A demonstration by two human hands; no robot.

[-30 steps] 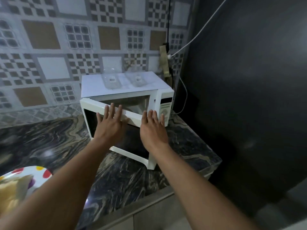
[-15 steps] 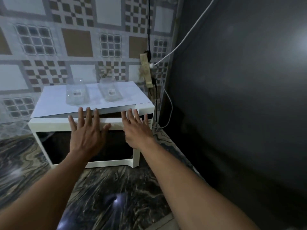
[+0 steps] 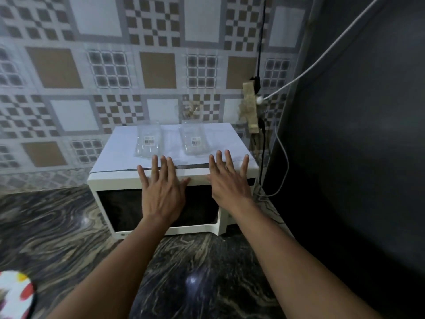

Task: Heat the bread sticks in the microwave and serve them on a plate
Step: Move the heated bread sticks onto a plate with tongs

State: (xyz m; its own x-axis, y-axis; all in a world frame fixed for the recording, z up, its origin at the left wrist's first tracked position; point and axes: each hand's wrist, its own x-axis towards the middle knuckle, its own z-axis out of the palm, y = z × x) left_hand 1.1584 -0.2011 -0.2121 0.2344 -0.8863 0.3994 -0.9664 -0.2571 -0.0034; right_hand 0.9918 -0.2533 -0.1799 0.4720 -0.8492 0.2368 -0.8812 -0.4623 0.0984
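At the near left edge of the dark marbled counter (image 3: 207, 272) sits a white plate (image 3: 13, 293) with red and yellow spots, only partly in view; what lies on it is too blurred to tell. Both forearms reach forward over the counter to the white microwave (image 3: 110, 180), which stands against the patterned tile wall (image 3: 92, 65). Its dark-windowed door (image 3: 119, 210) looks nearly flush with the body.

The left hand (image 3: 162, 192) lies flat on the door's upper frame, fingers spread apart and gripping nothing. The right hand (image 3: 230, 183) presses flat near the door's right end, fingers likewise splayed, with nothing held. The bread sticks cannot be seen; the door window is dark.

A white sheet (image 3: 119, 155) covers the microwave's top. On it, just beyond the fingertips, stand two clear plastic containers, the left one (image 3: 148, 141) and the right one (image 3: 194, 139), each with a small barcode label and both apparently empty. Behind to the right, a power strip (image 3: 250, 104) hangs on the wall with a white cable (image 3: 322, 58) plugged in.
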